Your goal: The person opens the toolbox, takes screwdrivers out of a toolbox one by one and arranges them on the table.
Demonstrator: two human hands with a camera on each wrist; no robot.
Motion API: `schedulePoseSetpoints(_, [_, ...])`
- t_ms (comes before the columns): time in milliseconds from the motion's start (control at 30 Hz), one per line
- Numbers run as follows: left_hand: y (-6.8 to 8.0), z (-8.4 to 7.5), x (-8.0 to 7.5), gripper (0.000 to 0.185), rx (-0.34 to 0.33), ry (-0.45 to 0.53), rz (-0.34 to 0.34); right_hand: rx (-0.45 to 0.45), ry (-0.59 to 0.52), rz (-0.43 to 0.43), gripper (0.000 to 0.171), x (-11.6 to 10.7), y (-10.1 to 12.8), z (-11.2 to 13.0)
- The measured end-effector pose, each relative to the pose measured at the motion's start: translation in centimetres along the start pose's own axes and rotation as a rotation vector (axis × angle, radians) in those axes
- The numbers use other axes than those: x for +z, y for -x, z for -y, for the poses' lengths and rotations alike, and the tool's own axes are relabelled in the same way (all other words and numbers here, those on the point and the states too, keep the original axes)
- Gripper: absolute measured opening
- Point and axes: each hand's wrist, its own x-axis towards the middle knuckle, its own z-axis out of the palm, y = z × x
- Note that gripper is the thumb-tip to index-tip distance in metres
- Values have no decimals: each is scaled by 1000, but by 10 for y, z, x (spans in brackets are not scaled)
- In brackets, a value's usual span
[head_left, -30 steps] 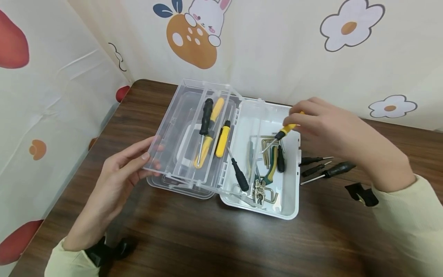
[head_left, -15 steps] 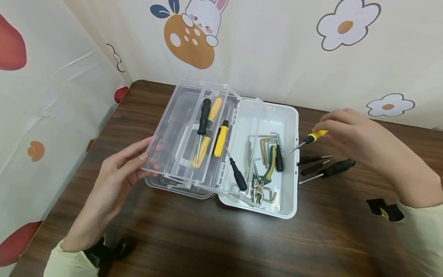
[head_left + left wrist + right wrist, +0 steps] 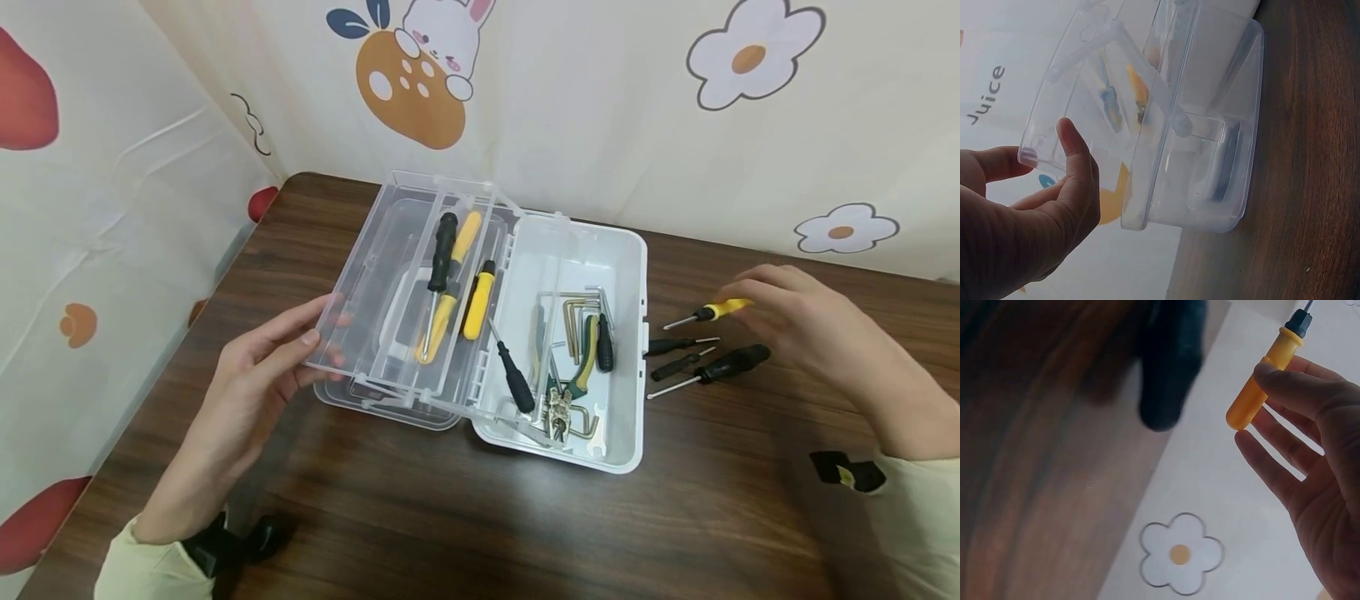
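At the left, my left hand point(image 3: 258, 358) pinches the near corner of a clear plastic tray point(image 3: 352, 312) between thumb and fingers; the left wrist view shows the thumb along its edge. In the tray lie a black screwdriver point(image 3: 444, 250) and yellow-handled tools point(image 3: 480, 304). My right hand point(image 3: 798, 321) holds a small yellow screwdriver point(image 3: 1257, 394) by its handle, thumb against fingers, its metal tip pointing left. It hangs just beyond several black screwdrivers point(image 3: 731, 364) on the table, right of the white toolbox point(image 3: 643, 258).
Inside the white toolbox lie hex keys point(image 3: 572, 329), green-and-yellow pliers point(image 3: 591, 358), a small wrench point(image 3: 597, 437) and black screwdrivers point(image 3: 605, 346). The clear lid point(image 3: 435, 421) lies opened leftward beneath the tray. A patterned curtain point(image 3: 585, 108) stands behind the brown table point(image 3: 450, 533).
My right hand has carried the yellow screwdriver rightward out of the toolbox's area, then lower toward the black screwdrivers. My left hand stays on the tray's corner.
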Motion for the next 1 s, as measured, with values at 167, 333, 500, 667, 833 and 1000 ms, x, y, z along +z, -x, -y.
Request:
schedulePoseSetpoints(167, [0, 0, -1, 41, -10, -1, 0, 70, 34, 55, 52, 8, 5, -8])
schedulePoseSetpoints(333, [0, 0, 0, 41, -15, -5, -1, 45, 35, 65, 51, 15, 6, -16])
schedulePoseSetpoints(500, [0, -1, 0, 41, -21, -8, 0, -30, 23, 43, 52, 24, 6, -27])
schedulePoseSetpoints(667, [0, -1, 0, 41, -23, -5, 1, -46, 28, 46, 52, 29, 8, -32])
schedulePoseSetpoints(833, [1, -1, 0, 41, -22, -3, 3, -45, 38, 58, 51, 30, 7, -33])
schedulePoseSetpoints(1000, [0, -2, 0, 41, -23, -5, 5, -43, 41, 71, 50, 30, 7, -32])
